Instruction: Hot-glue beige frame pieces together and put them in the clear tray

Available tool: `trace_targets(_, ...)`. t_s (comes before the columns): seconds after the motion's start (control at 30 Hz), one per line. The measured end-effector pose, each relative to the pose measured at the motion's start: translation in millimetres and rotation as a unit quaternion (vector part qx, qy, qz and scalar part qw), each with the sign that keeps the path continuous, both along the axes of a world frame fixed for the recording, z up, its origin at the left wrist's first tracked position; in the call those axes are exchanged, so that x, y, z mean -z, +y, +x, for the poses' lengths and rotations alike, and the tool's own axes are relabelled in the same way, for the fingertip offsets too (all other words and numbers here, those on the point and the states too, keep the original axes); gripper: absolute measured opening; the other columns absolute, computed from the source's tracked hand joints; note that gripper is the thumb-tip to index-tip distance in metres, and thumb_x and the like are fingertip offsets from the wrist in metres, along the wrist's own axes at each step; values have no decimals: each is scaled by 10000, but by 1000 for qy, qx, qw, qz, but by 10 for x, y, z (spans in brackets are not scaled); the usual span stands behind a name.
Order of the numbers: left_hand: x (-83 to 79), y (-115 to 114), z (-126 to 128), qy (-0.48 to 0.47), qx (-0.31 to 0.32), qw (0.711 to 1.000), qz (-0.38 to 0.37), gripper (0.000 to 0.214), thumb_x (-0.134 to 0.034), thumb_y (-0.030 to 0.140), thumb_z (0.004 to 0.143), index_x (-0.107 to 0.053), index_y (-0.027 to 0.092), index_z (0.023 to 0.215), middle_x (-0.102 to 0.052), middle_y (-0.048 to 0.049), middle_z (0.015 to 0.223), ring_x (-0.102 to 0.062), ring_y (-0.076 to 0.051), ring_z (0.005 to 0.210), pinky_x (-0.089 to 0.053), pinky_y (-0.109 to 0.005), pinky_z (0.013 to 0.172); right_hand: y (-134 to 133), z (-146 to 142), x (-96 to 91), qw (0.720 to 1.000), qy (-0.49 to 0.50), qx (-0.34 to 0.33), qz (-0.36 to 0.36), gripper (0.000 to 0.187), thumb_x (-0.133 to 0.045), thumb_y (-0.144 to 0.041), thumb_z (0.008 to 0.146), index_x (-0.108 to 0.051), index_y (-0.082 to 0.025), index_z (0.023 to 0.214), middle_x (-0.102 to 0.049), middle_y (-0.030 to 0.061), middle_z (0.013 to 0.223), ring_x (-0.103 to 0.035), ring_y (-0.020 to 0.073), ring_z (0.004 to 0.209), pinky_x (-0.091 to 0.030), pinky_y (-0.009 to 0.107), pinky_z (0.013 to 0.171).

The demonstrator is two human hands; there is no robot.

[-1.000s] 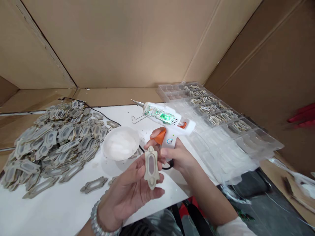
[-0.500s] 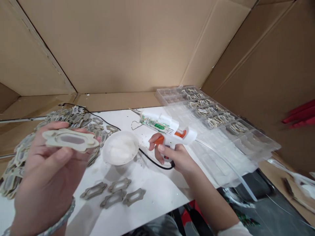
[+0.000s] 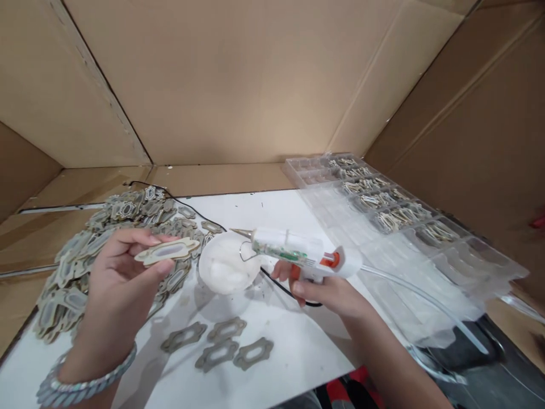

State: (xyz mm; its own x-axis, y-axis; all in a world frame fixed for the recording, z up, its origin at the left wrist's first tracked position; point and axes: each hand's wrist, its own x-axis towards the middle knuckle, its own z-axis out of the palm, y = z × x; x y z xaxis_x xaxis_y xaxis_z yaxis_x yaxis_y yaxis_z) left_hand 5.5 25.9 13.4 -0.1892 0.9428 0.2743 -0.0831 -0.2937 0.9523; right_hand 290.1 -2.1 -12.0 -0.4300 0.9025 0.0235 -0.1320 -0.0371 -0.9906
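Observation:
Between the thumb and fingers of my left hand (image 3: 123,278) is a pale, scallop-edged frame piece (image 3: 168,250) with an oblong grey centre. My right hand (image 3: 326,292) grips a white hot glue gun (image 3: 298,250) by its handle, its metal nozzle pointing left above a white bowl (image 3: 230,264). A clear glue stick (image 3: 409,284) trails from the gun's back end. The nozzle and the frame piece are apart. On the white table below the bowl lie several loose scalloped frames (image 3: 217,355) with open centres.
A large heap of similar frames (image 3: 114,227) covers the table's left side. To the right stands a clear compartment tray (image 3: 460,258) holding many small pieces. Cardboard walls (image 3: 255,85) enclose the back and sides. A black cord (image 3: 191,209) runs behind the bowl.
My left hand has lowered and moved inward with the frame piece. The glue gun has come down, its nozzle now over the bowl. The whole view has shifted slightly.

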Motion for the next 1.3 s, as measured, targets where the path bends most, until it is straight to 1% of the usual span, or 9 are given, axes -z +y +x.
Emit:
trace_targets(0.1,22,-71,-20,68,-13,996,59,301,-892,201,680,-637,225,838,-725,24,809,-743,-170,862,-630,-254,746,-26,-14,9,999,-29,7,20,414,-786,-575,782,-702,-194,922,-619,14,761,-434,88,524,-387,226,459)
trace_targets(0.2,61,-132,-6,130,-57,981,132,316,-868,117,670,-639,230,856,-709,35,816,-750,-175,880,-630,-294,832,-50,-52,16,994,-77,39,66,347,-770,-539,794,-681,-205,813,-560,-3,678,-428,113,540,-361,245,472)
trace_targets(0.3,142,-178,10,189,-103,957,195,348,-887,124,641,-651,252,861,-714,48,824,-751,-191,862,-615,-336,850,-75,-101,18,983,-120,63,128,312,-770,-477,799,-620,-218,714,-531,-1,654,-451,137,565,-361,264,492)
trace_targets(0.4,217,-222,34,266,-136,932,205,342,-881,153,672,-667,288,903,-762,41,937,-740,-195,914,-589,-346,872,-101,-137,20,962,-158,42,218,270,-731,-401,856,-597,-228,696,-533,2,669,-489,147,574,-431,295,575)
trace_targets(0.53,226,-246,73,380,-129,881,251,335,-845,135,738,-654,292,965,-782,31,1018,-734,-174,932,-586,-318,867,-116,-163,45,955,-161,36,247,297,-669,-444,924,-585,-236,729,-513,-1,673,-508,152,585,-468,302,615)
trace_targets(0.7,164,-205,97,454,-143,803,358,334,-842,61,744,-597,205,920,-765,12,866,-728,-127,853,-589,-231,829,-97,-173,71,944,-197,34,262,316,-614,-468,964,-571,-230,760,-498,-8,667,-588,170,669,-501,285,641)
trace_targets(0.87,128,-202,110,463,-138,791,377,363,-834,19,745,-576,183,941,-731,12,833,-720,-118,872,-591,-225,854,-91,-163,83,942,-199,24,271,375,-596,-522,965,-542,-238,726,-508,-4,674,-626,182,718,-525,286,661)
trace_targets(1.1,141,-229,98,461,-138,787,386,367,-859,27,718,-579,155,918,-757,-45,906,-711,-143,890,-596,-262,838,-99,-165,71,944,-212,26,252,252,-622,-462,953,-640,-236,845,-651,32,779,-654,195,742,-538,306,676)
trace_targets(1.3,153,-227,97,464,-143,781,392,391,-868,16,694,-580,155,918,-765,-58,916,-700,-153,854,-592,-277,782,-87,-183,67,946,-205,37,247,239,-655,-460,932,-637,-258,807,-649,12,761,-631,184,680,-548,311,652)
